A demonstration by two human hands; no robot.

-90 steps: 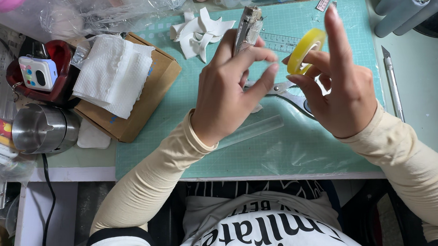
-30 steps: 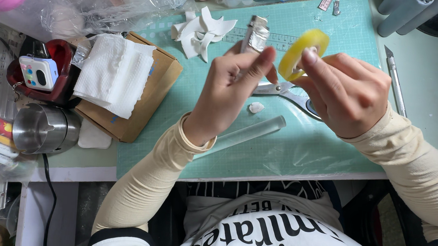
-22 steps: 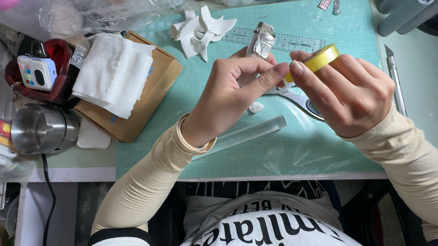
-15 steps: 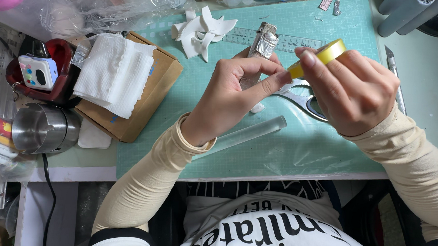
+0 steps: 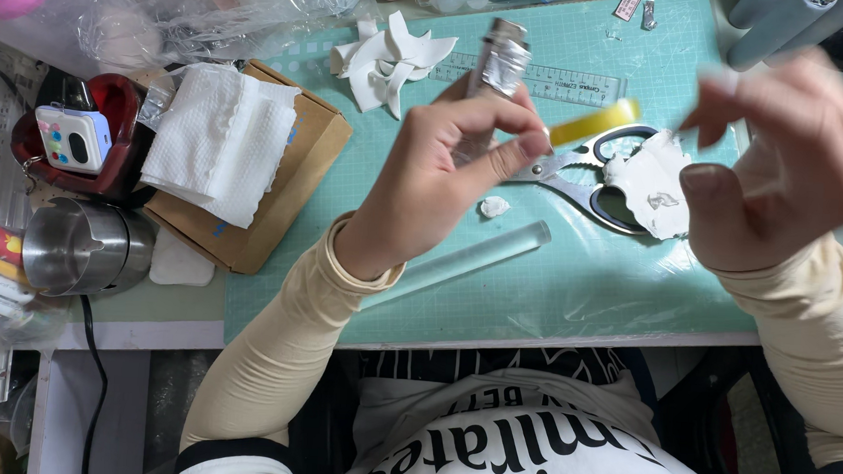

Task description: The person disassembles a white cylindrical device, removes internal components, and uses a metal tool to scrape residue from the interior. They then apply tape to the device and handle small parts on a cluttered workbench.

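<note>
My left hand (image 5: 439, 185) is raised over the green cutting mat (image 5: 572, 293) and grips a small silver foil-wrapped piece (image 5: 503, 60) that sticks up above its fingers. A yellow tape roll (image 5: 596, 123), seen edge-on, sits right at the tips of that hand's thumb and forefinger. My right hand (image 5: 791, 165) is blurred at the right, apart from the roll, with its fingers spread and nothing visible in them. Below, between the hands, lie scissors (image 5: 579, 173) and a flat white clay lump (image 5: 650, 182).
On the mat lie a clear rod (image 5: 468, 259), a small white clay bit (image 5: 493, 207), a ruler (image 5: 555, 80) and torn white pieces (image 5: 388, 57). To the left are a cardboard box (image 5: 289, 192) with paper towels, a steel cup (image 5: 84, 248) and a red holder (image 5: 121, 106).
My right hand has let go of the yellow tape roll and swung away to the right with fingers apart. The roll now stays at my left fingertips. The clay lump is uncovered.
</note>
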